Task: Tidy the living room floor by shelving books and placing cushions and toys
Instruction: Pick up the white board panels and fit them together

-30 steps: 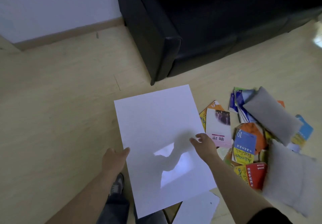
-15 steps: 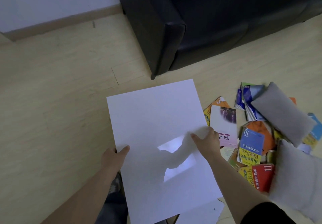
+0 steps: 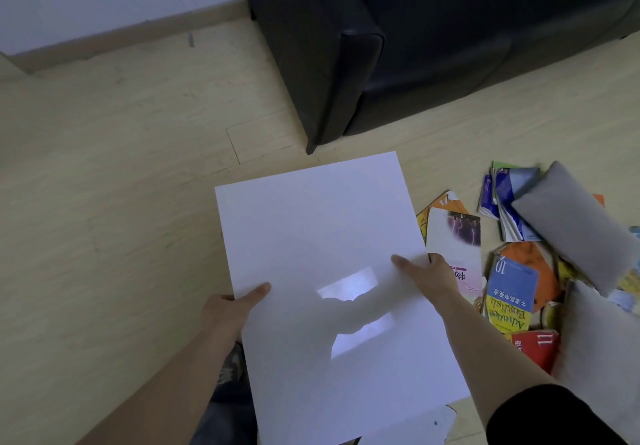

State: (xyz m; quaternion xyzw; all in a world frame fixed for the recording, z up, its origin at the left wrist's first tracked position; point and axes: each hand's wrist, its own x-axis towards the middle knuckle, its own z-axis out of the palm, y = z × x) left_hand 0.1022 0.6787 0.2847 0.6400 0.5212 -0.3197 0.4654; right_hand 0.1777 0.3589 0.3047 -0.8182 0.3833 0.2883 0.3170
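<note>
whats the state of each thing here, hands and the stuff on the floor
white sheet: held up by both side edges
left hand: grips the sheet's left edge, thumb on top
right hand: grips the sheet's right edge, thumb on top
books: loose heap on the floor, unshelved
grey cushion: lying across the books
</note>
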